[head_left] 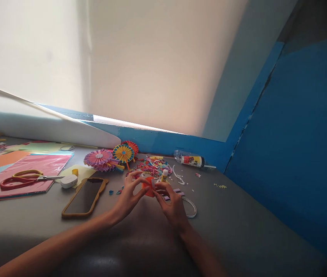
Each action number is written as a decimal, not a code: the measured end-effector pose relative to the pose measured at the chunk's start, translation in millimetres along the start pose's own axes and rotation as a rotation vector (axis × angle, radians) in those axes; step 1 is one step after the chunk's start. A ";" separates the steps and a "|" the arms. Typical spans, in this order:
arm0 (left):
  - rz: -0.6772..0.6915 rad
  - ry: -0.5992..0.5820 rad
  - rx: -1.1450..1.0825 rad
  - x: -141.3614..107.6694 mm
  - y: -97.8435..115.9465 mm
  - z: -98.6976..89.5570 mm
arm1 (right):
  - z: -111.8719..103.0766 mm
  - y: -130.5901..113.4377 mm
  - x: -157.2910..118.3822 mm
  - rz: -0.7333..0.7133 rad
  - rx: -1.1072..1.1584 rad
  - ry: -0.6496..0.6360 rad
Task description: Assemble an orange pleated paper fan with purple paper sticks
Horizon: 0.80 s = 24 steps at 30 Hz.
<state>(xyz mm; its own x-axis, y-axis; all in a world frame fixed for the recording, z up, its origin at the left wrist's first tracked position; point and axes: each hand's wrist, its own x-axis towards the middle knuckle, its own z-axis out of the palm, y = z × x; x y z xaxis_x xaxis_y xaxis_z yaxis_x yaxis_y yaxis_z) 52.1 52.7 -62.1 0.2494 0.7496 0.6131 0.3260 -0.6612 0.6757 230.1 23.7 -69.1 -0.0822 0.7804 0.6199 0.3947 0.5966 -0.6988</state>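
Note:
Between my two hands is a small piece of orange-red paper [148,189], partly covered by my fingers. My left hand [129,192] pinches its left side between thumb and fingers. On the right side, the fingertips of my right hand [172,204] are closed on the same paper, near a pale strip at its edge. Just behind my right hand stands a glue stick [164,176] with a yellow label. Purple strips [177,191] and a white loop of strip [192,207] lie beside that hand, partly hidden by it.
Left of my hands lie a phone [85,197], a white tape measure [69,181], red-handled scissors [22,181] and packed coloured paper [56,163]. Behind are folded paper rosettes [101,159], a heap of paper scraps [154,166] and a glue bottle [192,161] by the blue wall [290,146].

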 end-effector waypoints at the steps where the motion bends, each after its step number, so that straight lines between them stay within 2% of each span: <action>1: 0.004 0.001 -0.006 0.1 0.0 -0.1 | -0.1 0.6 -0.2 -0.018 -0.024 -0.003; 10: 0.031 0.051 -0.050 0.5 -6.0 1.5 | -0.8 5.3 -2.0 -0.102 -0.147 -0.026; 15: 0.007 0.017 -0.048 0.7 -3.1 1.5 | -0.3 5.3 -1.4 -0.111 -0.138 -0.017; 24: 0.001 0.018 -0.042 1.5 -12.9 3.4 | 0.5 13.7 -1.4 -0.155 -0.168 -0.033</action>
<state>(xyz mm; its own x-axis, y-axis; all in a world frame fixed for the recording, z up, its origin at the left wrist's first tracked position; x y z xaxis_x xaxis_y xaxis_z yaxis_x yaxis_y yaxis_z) 51.4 62.4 -71.2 0.2329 0.7486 0.6208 0.2872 -0.6628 0.6915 235.2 30.9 -79.7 -0.1829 0.6893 0.7010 0.5213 0.6725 -0.5253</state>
